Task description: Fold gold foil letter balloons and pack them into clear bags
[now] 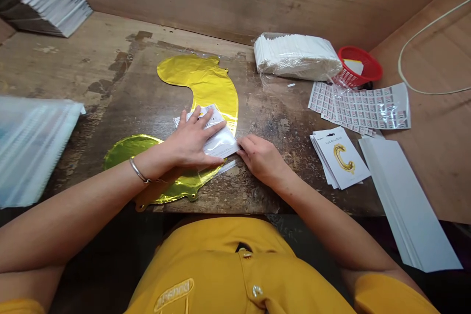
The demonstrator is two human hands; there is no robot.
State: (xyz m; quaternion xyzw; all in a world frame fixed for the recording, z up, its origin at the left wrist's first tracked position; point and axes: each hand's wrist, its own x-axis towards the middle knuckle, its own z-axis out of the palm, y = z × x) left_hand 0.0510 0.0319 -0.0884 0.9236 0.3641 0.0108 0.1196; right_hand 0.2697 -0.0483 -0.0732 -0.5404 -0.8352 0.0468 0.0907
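A flat gold foil balloon (209,83), curved like a letter C, lies on the worn wooden table (287,122). On its middle rests a clear packet with a white card (221,141). My left hand (191,140) lies flat on that packet, fingers spread, pressing it down. My right hand (262,158) is at the packet's right edge, fingers curled and pinching its corner or flap. A silver bangle (138,171) circles my left wrist.
A stack of white cards printed with a gold C (340,157) lies right of my hands, with long white strips (408,201) beside it. Label sheets (362,105), a bag of white straws (296,56) and a red basket (358,66) sit farther back. Clear bags (29,142) are stacked at left.
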